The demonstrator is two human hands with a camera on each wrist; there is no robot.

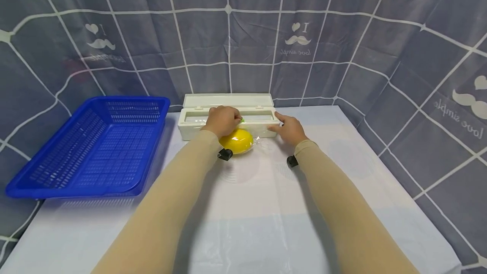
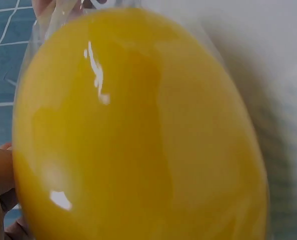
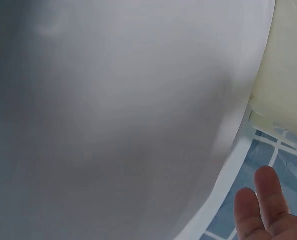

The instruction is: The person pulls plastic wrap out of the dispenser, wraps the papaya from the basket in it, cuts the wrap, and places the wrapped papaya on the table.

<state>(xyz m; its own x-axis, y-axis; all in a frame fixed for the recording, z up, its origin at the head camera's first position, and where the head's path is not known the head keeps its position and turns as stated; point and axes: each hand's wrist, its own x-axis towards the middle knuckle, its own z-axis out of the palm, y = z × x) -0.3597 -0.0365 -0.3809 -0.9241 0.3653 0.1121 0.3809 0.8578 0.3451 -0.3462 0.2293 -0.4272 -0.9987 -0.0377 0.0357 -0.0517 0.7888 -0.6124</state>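
Note:
A long white cling film box (image 1: 190, 130) stands at the back of the table with its lid tipped back. My left hand (image 1: 222, 120) is over its front rim, fingers curled, pinching a small green piece (image 1: 242, 120) there. Just below that hand is a smooth yellow oval thing (image 1: 238, 141), like a lemon, under clear film (image 1: 260, 143). It fills most of the left wrist view. My right hand (image 1: 290, 129) grips the box's right end, thumb on the front and forefinger at the top corner; its other fingers (image 3: 269, 192) extend loosely in the right wrist view.
On the left a blue plastic basket (image 1: 152, 155) with slotted sides stands on the white cloth-covered table (image 1: 258, 231). A grey checked curtain (image 1: 251, 37) rises right behind the box and along both sides.

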